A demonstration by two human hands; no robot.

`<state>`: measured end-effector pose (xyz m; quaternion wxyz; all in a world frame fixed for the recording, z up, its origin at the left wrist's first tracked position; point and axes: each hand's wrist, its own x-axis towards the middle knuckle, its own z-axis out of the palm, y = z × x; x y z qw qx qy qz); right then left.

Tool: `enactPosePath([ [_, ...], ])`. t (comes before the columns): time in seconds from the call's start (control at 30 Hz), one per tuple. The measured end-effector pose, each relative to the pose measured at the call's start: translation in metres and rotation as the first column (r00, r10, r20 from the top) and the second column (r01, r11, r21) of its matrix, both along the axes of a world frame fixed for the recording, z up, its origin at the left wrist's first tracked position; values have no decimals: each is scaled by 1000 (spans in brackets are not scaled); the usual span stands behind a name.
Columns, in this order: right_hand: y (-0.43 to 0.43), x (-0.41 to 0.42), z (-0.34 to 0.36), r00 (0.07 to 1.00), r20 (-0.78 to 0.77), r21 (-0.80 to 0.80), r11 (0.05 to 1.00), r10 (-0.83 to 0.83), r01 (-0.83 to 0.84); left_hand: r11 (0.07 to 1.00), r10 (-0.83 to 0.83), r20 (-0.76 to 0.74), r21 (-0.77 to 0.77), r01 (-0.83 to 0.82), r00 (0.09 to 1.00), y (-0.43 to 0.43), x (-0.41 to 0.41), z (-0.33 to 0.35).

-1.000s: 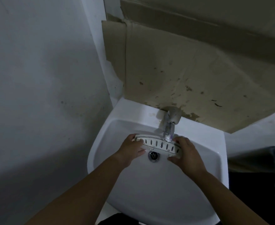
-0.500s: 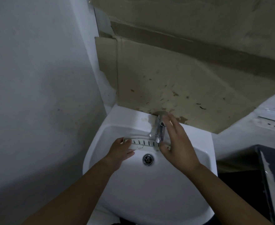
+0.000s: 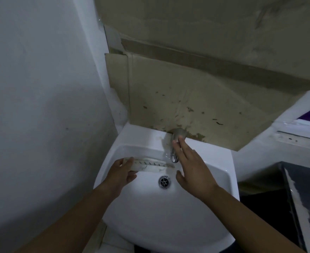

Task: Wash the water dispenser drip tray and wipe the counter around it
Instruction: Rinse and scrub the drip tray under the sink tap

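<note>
Holds the slotted drip tray by its left end in the curled left hand, inside the white sink, just behind the drain. Rests the right hand, fingers straight and empty, against the faucet, stained cardboard close behind

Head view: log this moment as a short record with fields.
place: white sink, cardboard on the wall behind it
drip tray: held inside the basin, just left of the tap spout
left hand: grips the tray's left end
right hand: fingers straight, reaching to the tap
drain: uncovered
water: cannot tell if running
</note>
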<state>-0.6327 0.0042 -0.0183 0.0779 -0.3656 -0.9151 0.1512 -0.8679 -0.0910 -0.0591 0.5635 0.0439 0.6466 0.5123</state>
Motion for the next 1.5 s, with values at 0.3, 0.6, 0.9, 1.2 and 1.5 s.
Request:
enactPosePath([
  [0.3, -23, 24, -16, 946, -93, -227, 931, -312, 285, 995, 29, 204, -103, -8, 979, -13, -4, 26],
  [0.6, -17, 57, -17, 824, -117, -593, 704, -554, 390, 936, -255, 105, -221, 273, 961, -19, 7, 28],
  [0.9, -7, 54, -8, 824, -198, -692, 671, -530, 265, 866, -420, -41, -316, 387, 906, -18, 8, 43],
  [1.2, -8, 49, 10, 756, -125, -802, 514, -643, 305, 918, -390, -310, -199, 342, 867, -14, 3, 49],
  [1.5, -13, 58, 13, 790, 40, -819, 433, -611, 376, 880, -468, -279, -229, 415, 838, -16, 6, 43],
])
